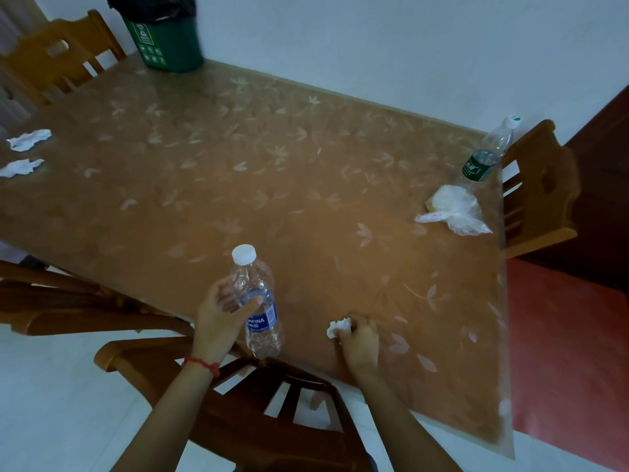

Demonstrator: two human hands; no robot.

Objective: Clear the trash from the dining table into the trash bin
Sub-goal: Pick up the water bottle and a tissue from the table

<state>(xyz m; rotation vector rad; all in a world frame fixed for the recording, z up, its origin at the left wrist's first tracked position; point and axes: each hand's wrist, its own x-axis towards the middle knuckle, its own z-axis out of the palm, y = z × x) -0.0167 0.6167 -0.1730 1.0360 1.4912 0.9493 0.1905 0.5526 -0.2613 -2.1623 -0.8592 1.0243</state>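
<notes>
Bottle near edge: clear ribbed plastic water bottle [260, 308] with a white cap and blue label, upright at 6 o'clock on the tabletop [272, 172].
Left hand: the left hand [221, 315] curls round the bottle's upper body, thumb across the front.
Tissue wad: a small crumpled white tissue [338, 328] lies at 5 o'clock, just right of the bottle.
Right hand: the right hand [359, 338] pinches the tissue, fingers curled on it against the tabletop; the two hands are apart, the bottle between them.
Plastic bag: thin, crinkled translucent bag [452, 209] at 3 o'clock, something pale inside that I cannot tell.
Second bottle: clear bottle [486, 155] with a green label and white cap, behind the bag at 2 o'clock, by the far right edge.
Loose tissues: two crumpled white tissues [29, 139] [20, 166] at 9 o'clock.
Trash bin: green plastic trash bin [170, 42] lined with a black bag, standing on the far corner at 11 o'clock; contents hidden.
Surface: brown wood under a glossy clear cover printed with pale leaves.
Chairs: wooden slat-backed chairs [258, 403] round the table.
</notes>
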